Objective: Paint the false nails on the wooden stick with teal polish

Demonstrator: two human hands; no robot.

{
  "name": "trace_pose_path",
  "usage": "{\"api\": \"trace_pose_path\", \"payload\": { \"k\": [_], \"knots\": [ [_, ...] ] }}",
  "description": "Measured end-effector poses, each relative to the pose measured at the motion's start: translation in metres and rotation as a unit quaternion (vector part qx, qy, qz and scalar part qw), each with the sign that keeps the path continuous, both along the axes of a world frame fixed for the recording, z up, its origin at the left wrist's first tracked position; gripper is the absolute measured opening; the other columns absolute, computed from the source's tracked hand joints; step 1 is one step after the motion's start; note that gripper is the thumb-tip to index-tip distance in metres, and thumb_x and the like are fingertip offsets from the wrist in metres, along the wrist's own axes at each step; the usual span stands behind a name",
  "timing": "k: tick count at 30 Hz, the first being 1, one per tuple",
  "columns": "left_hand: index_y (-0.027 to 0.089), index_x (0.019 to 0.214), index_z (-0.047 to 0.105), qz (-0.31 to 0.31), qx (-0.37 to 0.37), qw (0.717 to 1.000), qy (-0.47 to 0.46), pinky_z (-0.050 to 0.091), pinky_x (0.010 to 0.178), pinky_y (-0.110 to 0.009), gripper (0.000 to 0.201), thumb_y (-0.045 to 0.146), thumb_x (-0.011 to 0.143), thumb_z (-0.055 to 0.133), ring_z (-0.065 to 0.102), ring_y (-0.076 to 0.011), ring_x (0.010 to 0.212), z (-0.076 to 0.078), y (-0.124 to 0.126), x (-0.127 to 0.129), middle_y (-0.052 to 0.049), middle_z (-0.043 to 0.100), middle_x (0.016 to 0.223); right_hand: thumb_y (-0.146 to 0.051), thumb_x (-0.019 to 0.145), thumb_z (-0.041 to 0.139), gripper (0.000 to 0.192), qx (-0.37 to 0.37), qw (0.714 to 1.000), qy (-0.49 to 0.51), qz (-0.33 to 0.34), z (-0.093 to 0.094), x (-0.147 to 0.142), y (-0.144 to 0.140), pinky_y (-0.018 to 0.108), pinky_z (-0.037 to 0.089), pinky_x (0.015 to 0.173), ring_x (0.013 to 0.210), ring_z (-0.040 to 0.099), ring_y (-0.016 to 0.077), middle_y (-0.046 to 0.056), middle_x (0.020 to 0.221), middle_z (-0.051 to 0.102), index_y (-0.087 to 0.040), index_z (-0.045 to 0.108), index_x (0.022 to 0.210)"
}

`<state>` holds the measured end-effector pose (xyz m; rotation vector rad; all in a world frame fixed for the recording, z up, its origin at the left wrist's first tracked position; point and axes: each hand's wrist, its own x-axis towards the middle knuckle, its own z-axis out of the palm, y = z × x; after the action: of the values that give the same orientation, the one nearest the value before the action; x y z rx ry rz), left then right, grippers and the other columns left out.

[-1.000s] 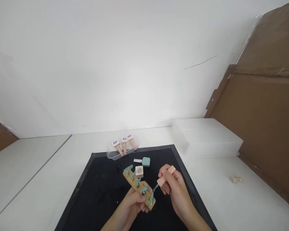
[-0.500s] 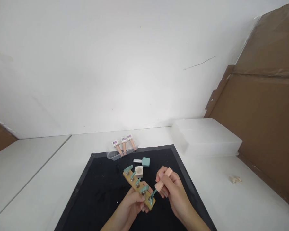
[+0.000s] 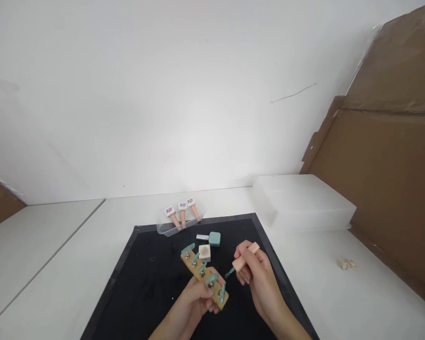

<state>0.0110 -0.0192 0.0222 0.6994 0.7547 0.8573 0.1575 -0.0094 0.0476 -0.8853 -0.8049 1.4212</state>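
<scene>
My left hand [image 3: 198,300] is closed around the lower end of a wooden nail stand [image 3: 197,271], which slants over the black mat. Several green false nails [image 3: 211,278] sit on metal studs along it. In my right hand [image 3: 258,274] is a nail polish brush [image 3: 246,256] by its pink cap, the green-coated bristles pointing down and left. Its tip is just apart from the nail nearest me. Past the stand stands a white square bottle [image 3: 204,253], its top uncapped. Beyond that lies a green bottle with a silver cap [image 3: 214,239].
A black mat [image 3: 141,283] covers the middle of the white table [image 3: 74,264]. At its far edge, a clear tray [image 3: 168,230] holds three pink-capped bottles [image 3: 183,215]. A translucent box [image 3: 304,200] stands at right, with small pale pieces [image 3: 346,264] nearer me.
My right hand has drawn the brush up and right, off the nail at the near end of the stand. My left hand and the stand have stayed nearly still.
</scene>
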Motion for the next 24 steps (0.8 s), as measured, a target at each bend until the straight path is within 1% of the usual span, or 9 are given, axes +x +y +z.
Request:
{"api": "trace_pose_path", "payload": {
  "k": [3,5,7,10,13,15,17,19,24],
  "knots": [
    [0.012,0.072,0.063,0.004,-0.004,1.0,0.001,0.032,0.052,-0.025,0.017,0.018,0.058,0.054,0.036,-0.0082,0.045,0.0002,0.0,-0.0007,0.002,0.045,0.048,-0.031,0.079,0.053,0.021,0.007,1.0,0.019,0.008,-0.0001,0.0002,-0.0008,0.02,0.021,0.039,0.039,0.019,0.006,-0.01,0.04,0.027,-0.018,0.05,0.064],
    [0.012,0.071,0.063,0.004,-0.007,1.0,-0.003,0.031,0.052,-0.025,0.017,0.017,0.058,0.054,0.036,-0.0081,0.045,0.0003,-0.0007,-0.0011,0.002,0.045,0.049,-0.031,0.079,0.052,0.017,0.01,0.999,0.032,0.016,0.0003,0.0002,-0.0014,0.02,0.022,0.039,0.039,0.02,0.0063,-0.01,0.041,0.029,-0.018,0.052,0.068],
    [0.012,0.072,0.064,0.007,-0.011,1.0,-0.009,0.032,0.052,-0.025,0.017,0.016,0.058,0.054,0.036,-0.0081,0.045,0.0004,-0.0014,-0.0011,0.003,0.044,0.047,-0.031,0.079,0.051,0.016,0.009,0.999,0.042,0.033,0.0013,0.0,-0.002,0.02,0.023,0.039,0.038,0.021,0.0062,-0.01,0.042,0.03,-0.017,0.053,0.071],
    [0.012,0.073,0.064,0.025,-0.024,0.999,-0.027,0.032,0.052,-0.026,0.018,0.015,0.058,0.053,0.034,-0.0079,0.044,0.0009,-0.0018,-0.0007,0.003,0.044,0.048,-0.03,0.077,0.053,0.015,0.006,0.997,0.047,0.069,0.0039,-0.0007,-0.0028,0.02,0.023,0.038,0.037,0.024,0.0057,-0.009,0.043,0.034,-0.016,0.054,0.07],
    [0.012,0.074,0.062,0.033,-0.034,0.998,-0.037,0.033,0.053,-0.027,0.018,0.013,0.058,0.055,0.034,-0.0068,0.045,0.0012,-0.0017,-0.0012,0.0,0.052,0.059,-0.029,0.075,0.054,0.014,0.0,0.995,0.043,0.094,0.0063,-0.0011,-0.0037,0.02,0.023,0.039,0.037,0.026,0.0055,-0.008,0.045,0.037,-0.016,0.053,0.068],
    [0.012,0.075,0.061,0.034,-0.039,0.998,-0.043,0.033,0.054,-0.028,0.018,0.013,0.058,0.055,0.034,-0.0066,0.046,0.0011,-0.0015,-0.002,-0.001,0.054,0.065,-0.028,0.074,0.053,0.014,-0.004,0.994,0.039,0.103,0.0071,-0.0011,-0.0044,0.02,0.023,0.039,0.037,0.027,0.0055,-0.008,0.046,0.037,-0.016,0.053,0.068],
    [0.012,0.074,0.061,0.03,-0.038,0.998,-0.051,0.033,0.054,-0.028,0.017,0.013,0.058,0.055,0.035,-0.0073,0.046,0.0008,-0.001,-0.0025,0.0,0.052,0.06,-0.028,0.073,0.053,0.013,-0.008,0.994,0.036,0.105,0.0073,-0.0011,-0.0048,0.02,0.023,0.04,0.037,0.027,0.0056,-0.008,0.046,0.037,-0.016,0.053,0.067],
    [0.012,0.074,0.061,0.028,-0.036,0.997,-0.06,0.033,0.054,-0.027,0.017,0.013,0.059,0.053,0.035,-0.0085,0.047,0.0006,-0.0002,-0.0025,0.002,0.046,0.052,-0.028,0.072,0.053,0.013,-0.01,0.994,0.035,0.105,0.007,-0.0014,-0.0049,0.02,0.023,0.04,0.037,0.027,0.0056,-0.008,0.046,0.037,-0.016,0.053,0.067],
    [0.012,0.071,0.061,0.028,-0.034,0.994,-0.098,0.031,0.052,-0.027,0.017,0.012,0.059,0.05,0.034,-0.0085,0.046,0.0005,0.0021,-0.001,0.003,0.042,0.048,-0.027,0.071,0.053,0.011,-0.009,0.994,0.032,0.108,0.0068,-0.0027,-0.0047,0.02,0.022,0.039,0.036,0.027,0.0054,-0.009,0.045,0.037,-0.016,0.053,0.067]
  ]
}}
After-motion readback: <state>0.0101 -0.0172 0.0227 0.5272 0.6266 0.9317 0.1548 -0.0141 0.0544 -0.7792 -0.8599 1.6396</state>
